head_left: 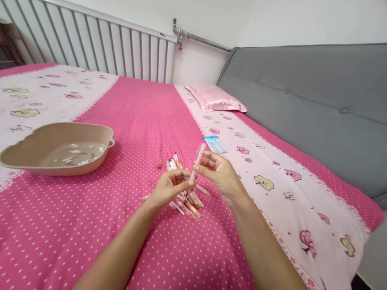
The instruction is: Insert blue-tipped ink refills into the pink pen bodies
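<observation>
Both my hands meet over a pink dotted bedspread (137,118). My right hand (219,174) pinches a thin pink pen (198,157) that slants up and away. My left hand (170,188) has its fingers closed at the pen's lower end, by the tip. Under my hands lies a loose pile of several pink and orange pens (186,199). A small bundle of blue refills (215,144) rests on the bed just beyond my right hand.
A beige scalloped bowl (27,148) holding small white bits sits on the bed at the left. A pink pillow (215,99) lies at the far end. A grey sofa (319,107) runs along the right side, a white radiator (103,44) behind.
</observation>
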A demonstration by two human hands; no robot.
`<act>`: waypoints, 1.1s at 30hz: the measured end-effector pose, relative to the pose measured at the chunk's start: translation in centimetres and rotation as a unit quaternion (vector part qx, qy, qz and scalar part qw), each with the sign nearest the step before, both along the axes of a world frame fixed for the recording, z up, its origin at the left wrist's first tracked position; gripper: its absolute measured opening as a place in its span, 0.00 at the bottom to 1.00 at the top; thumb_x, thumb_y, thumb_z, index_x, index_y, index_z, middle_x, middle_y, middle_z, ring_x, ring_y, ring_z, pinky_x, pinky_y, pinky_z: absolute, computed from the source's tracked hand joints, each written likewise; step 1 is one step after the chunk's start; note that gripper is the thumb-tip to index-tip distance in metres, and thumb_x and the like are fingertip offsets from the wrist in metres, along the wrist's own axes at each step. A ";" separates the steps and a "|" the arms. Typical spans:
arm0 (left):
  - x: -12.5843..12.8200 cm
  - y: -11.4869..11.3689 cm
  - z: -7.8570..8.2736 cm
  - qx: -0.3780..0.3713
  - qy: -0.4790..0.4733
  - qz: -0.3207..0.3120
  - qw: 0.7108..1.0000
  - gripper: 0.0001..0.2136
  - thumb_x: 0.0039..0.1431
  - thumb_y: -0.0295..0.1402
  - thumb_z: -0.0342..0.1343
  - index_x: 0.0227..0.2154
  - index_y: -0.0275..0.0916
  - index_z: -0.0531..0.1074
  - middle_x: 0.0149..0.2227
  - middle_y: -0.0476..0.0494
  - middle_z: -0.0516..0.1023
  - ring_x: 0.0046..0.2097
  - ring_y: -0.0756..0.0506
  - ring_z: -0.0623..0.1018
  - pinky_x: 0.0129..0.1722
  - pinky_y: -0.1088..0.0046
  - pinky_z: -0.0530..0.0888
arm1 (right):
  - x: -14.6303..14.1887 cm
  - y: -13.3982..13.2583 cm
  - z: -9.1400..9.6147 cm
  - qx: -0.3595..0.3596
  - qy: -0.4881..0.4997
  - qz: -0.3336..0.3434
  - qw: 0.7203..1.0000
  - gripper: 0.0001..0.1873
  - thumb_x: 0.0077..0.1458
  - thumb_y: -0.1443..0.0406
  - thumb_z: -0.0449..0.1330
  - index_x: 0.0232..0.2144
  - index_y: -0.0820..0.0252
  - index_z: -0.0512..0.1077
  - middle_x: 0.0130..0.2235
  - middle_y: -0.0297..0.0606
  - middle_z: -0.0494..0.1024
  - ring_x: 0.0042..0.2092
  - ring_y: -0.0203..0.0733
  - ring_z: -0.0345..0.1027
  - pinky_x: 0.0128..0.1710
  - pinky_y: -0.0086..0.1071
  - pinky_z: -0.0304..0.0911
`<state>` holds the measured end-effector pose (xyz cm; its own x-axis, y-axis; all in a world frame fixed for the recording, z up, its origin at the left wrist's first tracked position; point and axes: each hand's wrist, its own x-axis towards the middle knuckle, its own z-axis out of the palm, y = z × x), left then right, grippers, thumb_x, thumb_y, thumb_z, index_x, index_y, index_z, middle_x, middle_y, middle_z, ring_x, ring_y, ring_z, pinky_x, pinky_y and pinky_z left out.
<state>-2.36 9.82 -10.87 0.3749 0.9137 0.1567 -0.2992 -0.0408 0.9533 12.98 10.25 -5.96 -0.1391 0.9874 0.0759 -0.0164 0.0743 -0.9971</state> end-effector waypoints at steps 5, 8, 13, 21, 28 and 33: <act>0.0 0.0 0.0 0.003 0.004 0.010 1.000 0.10 0.45 0.33 0.64 0.29 0.32 0.74 0.24 0.49 0.73 0.25 0.54 0.70 0.28 0.79 0.67 | 0.2 -0.2 0.3 0.016 0.017 0.016 1.000 0.26 0.43 0.63 0.66 0.45 0.59 0.66 0.39 0.37 0.73 0.44 0.38 0.67 0.46 0.34 0.62; -0.1 0.0 0.0 0.002 0.009 0.011 1.000 0.10 0.45 0.33 0.63 0.29 0.32 0.74 0.23 0.49 0.73 0.24 0.54 0.70 0.27 0.79 0.67 | 0.3 -0.6 0.9 0.007 0.031 0.062 0.998 0.24 0.45 0.67 0.63 0.47 0.58 0.65 0.44 0.39 0.73 0.48 0.40 0.66 0.47 0.35 0.62; -0.1 0.1 -0.1 0.002 0.009 0.006 1.000 0.10 0.46 0.33 0.63 0.29 0.32 0.74 0.24 0.49 0.74 0.25 0.54 0.71 0.28 0.79 0.68 | 0.1 -0.9 1.6 -0.028 0.030 0.072 0.997 0.24 0.47 0.69 0.59 0.49 0.59 0.64 0.41 0.39 0.76 0.46 0.41 0.68 0.46 0.39 0.64; -0.1 0.1 0.0 0.007 0.011 0.007 1.000 0.10 0.46 0.33 0.63 0.29 0.32 0.74 0.24 0.49 0.73 0.25 0.54 0.70 0.28 0.79 0.67 | 0.1 -0.6 1.2 -0.033 0.032 0.055 0.997 0.23 0.47 0.69 0.60 0.48 0.61 0.64 0.38 0.39 0.77 0.42 0.40 0.71 0.46 0.38 0.63; -0.1 0.0 -0.1 -0.002 0.009 0.008 1.000 0.10 0.45 0.33 0.63 0.30 0.32 0.74 0.26 0.47 0.75 0.27 0.53 0.72 0.29 0.78 0.68 | 0.4 -0.3 0.5 -0.036 0.016 0.031 0.999 0.25 0.44 0.65 0.65 0.46 0.57 0.66 0.39 0.38 0.75 0.41 0.40 0.70 0.41 0.37 0.64; -0.1 0.0 0.0 -0.009 0.003 0.006 1.000 0.10 0.45 0.33 0.64 0.30 0.32 0.74 0.25 0.47 0.75 0.26 0.53 0.72 0.29 0.78 0.68 | 0.4 -0.3 0.5 -0.041 0.007 0.022 0.999 0.24 0.43 0.63 0.66 0.44 0.56 0.67 0.39 0.37 0.74 0.40 0.40 0.69 0.39 0.37 0.64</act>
<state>-2.44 9.82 -10.89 0.3656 0.9206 0.1372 -0.2923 -0.0264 0.9560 13.38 9.95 -5.48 -0.1827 0.9832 -0.0031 -0.0318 -0.0091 -0.9995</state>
